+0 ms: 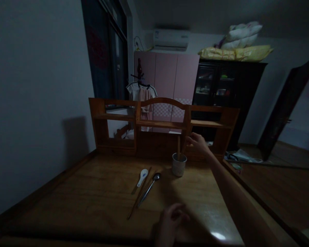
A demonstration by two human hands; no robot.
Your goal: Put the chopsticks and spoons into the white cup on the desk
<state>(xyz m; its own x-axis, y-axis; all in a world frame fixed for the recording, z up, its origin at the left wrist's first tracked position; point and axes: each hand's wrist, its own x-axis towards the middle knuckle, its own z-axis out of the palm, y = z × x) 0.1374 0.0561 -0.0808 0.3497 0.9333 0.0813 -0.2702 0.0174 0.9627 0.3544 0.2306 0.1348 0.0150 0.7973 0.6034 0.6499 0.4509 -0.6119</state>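
Wood, thin and tan, is pinched between the thumb and fingers of the right hand: a chopstick that slants down into the mouth of a cup beside another upright stick. Whether it is going in or coming out cannot be told. To handle it well, I would keep the pinch light and the stick in line with the cup's opening, since leaning on the rim could tip a vessel this small.

That cup is pale grey, round-walled and slightly tapered, its side apparently patterned; it stands upright near the far edge of the tabletop, right of its middle. Over the near edge, the left hand is loosely curled, thumb apart from the fingers, nothing visible in it; it could steady the cup's wall.

Farther left, around the tabletop's centre, lie a glossy white spoon with a blue mark in its bowl, a shiny metal spoon with a long handle angled toward the near left corner, and a slender dark stick between them. Along the far edge rises a varnished wooden shelf, arched in its middle.
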